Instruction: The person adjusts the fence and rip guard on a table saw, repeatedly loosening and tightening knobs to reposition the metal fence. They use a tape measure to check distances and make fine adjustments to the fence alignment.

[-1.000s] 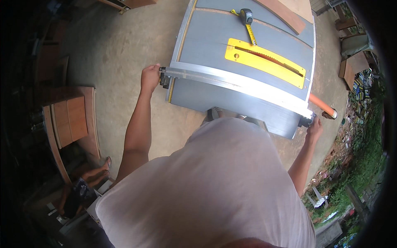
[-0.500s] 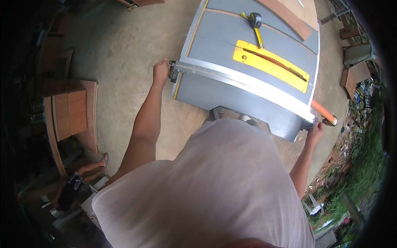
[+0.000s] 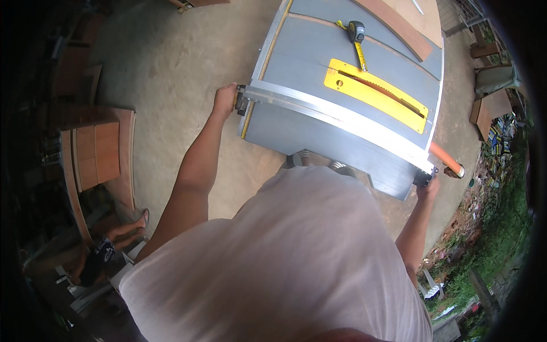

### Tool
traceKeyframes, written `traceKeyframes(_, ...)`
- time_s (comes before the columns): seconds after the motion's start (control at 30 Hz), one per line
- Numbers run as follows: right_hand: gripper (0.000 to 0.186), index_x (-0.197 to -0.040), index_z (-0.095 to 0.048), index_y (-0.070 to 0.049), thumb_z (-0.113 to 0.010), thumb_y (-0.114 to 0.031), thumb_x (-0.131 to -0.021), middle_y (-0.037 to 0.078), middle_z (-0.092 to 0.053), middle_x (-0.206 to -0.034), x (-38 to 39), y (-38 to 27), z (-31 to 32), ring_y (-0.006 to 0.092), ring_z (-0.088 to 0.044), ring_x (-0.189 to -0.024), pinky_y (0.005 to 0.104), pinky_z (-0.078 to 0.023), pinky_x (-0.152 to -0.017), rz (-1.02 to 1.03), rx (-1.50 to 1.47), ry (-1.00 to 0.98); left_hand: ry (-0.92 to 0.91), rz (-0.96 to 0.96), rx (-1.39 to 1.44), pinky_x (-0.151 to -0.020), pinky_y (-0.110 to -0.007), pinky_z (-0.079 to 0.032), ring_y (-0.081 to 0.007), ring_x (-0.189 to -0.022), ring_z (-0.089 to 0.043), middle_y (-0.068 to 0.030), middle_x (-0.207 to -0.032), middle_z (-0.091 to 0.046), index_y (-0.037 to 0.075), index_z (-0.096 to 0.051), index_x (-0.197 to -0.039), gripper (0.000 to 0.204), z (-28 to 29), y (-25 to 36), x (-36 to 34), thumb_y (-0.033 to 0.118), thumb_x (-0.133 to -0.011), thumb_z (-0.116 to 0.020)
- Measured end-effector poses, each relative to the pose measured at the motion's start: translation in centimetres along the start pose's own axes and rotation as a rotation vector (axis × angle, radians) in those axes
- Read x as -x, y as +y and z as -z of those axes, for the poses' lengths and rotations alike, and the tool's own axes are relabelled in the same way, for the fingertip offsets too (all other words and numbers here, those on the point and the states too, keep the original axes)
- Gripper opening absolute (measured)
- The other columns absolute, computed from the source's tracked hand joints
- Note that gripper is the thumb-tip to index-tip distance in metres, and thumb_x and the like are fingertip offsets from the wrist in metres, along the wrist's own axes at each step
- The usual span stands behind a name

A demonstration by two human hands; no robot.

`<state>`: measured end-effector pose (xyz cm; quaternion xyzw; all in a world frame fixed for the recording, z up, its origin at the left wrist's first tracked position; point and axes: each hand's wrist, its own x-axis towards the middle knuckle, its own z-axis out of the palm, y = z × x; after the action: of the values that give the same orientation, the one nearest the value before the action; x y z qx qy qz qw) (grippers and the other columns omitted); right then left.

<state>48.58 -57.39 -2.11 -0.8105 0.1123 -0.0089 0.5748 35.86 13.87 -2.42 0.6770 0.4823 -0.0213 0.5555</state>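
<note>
Silver fence (image 3: 342, 121), a long metal bar, lies across the near part of a grey desk (image 3: 296, 51), the flat top of a table saw; its right end slants nearer to the person. At the left, well apart, stands a wooden frame (image 3: 98, 155), with a second person's legs (image 3: 122, 231) nearer. The left hand has its fingers (image 3: 227, 94) closed on the black left fitting (image 3: 241, 104) of the bar. If one end were pushed harder than the other, the bar could skew and bind on its rails, and wood run along it could pinch.

In the middle, beyond the bar, a yellow plate (image 3: 364, 97) frames a slot with a toothed blade (image 3: 383, 89); how high the teeth stand cannot be told. Farther off lies a tape measure (image 3: 356, 29), its strip drawn out to the plate's far edge; a knock could slide that tip into the slot. Farther right rests a curved wooden board (image 3: 393, 25).

At the near right, the right hand has its fingers bent round the black right fitting (image 3: 422, 179), partly hidden; a slip there could let that end drift. Just beside it juts an orange pipe (image 3: 445, 157), which an elbow could catch.
</note>
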Motion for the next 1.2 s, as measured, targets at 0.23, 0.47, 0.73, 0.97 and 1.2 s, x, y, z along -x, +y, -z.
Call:
traceKeyframes(0.23,0.026,-0.108,-0.058,-0.004,-0.054,-0.02,-0.088,0.003,-0.062,-0.091,-0.9,0.1,0.7,0.017,-0.061,-0.079,0.03,-0.049,-0.068,-0.247,-0.169,-0.24,-0.164,0.221,0.091,-0.071,-0.035,-0.045,-0.0165,-0.08,-0.055,-0.003,-0.09,-0.059,0.013,-0.065,-0.098,0.028,0.0,1.0,0.5,0.037,-0.093,-0.051)
traceKeyframes(0.47,0.035,-0.114,-0.059,-0.006,-0.05,-0.032,-0.093,0.006,-0.065,-0.104,-2.7,2.9,1.0,0.0199,-0.06,-0.098,0.0352,-0.048,-0.084,-0.521,-0.634,-0.442,-0.086,-0.099,-0.065,-0.091,-0.038,-0.042,-0.0219,-0.096,-0.057,-0.0066,-0.102,-0.062,0.008,-0.062,-0.11,0.041,0.2,-1.1,-2.3,0.043,-0.094,-0.048)
traceKeyframes(0.73,0.039,-0.112,-0.06,-0.008,-0.053,-0.039,-0.089,0.007,-0.064,-0.097,0.3,1.0,-2.0,0.0171,-0.063,-0.086,0.0287,-0.05,-0.072,0.026,-0.432,-0.315,-0.381,0.196,0.35,-0.074,-0.048,-0.052,-0.0207,-0.078,-0.062,-0.0042,-0.091,-0.065,0.014,-0.062,-0.101,0.044,-0.6,-0.5,0.3,0.054,-0.089,-0.048)
traceKeyframes(0.97,0.018,-0.088,-0.059,-0.016,-0.052,-0.033,-0.088,-0.003,-0.054,-0.07,0.3,-1.7,-0.9,0.0104,-0.049,-0.057,0.0265,-0.032,-0.046,-0.624,-0.284,-0.156,-0.094,0.133,-0.092,-0.06,-0.033,-0.047,-0.0122,-0.07,-0.059,0.0028,-0.075,-0.061,0.021,-0.063,-0.089,0.048,0.5,2.5,2.6,0.065,-0.089,-0.044)
traceKeyframes(1.2,0.022,-0.086,-0.059,-0.015,-0.05,-0.034,-0.09,-0.004,-0.053,-0.066,-0.1,-1.8,-1.9,0.0077,-0.047,-0.05,0.0259,-0.033,-0.04,-0.656,-0.352,-0.068,-0.118,0.185,0.03,-0.033,-0.023,-0.026,-0.0086,-0.04,-0.044,0.0076,-0.054,-0.049,0.023,-0.054,-0.071,0.028,-0.5,0.8,0.8,0.046,-0.087,-0.049)
